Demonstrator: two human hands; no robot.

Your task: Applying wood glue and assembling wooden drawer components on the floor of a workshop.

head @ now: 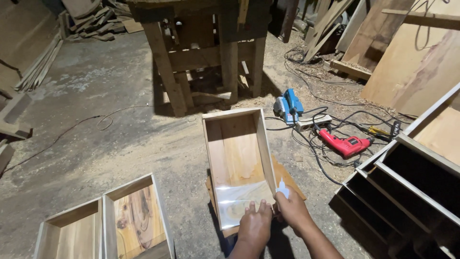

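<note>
Left hand [255,224] presses flat, unclenched, inside a light, rigid wooden drawer box [238,153]; right hand [292,209] grasps a small white bottle [282,190] at its rim.

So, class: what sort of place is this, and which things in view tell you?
Most likely a woodworking shop. Sawdust covers the floor, timber boards lean against the wall, and a red power drill lies among cables near an open wooden box.

Head camera, looking down and forward over a workshop floor.
It sits close above both hands [270,218] at 6 o'clock, tilted toward a wooden box [239,158] at centre; the workbench [206,52] lies farther off at 12, power tools [335,134] at 3. Only this view exists.
</note>
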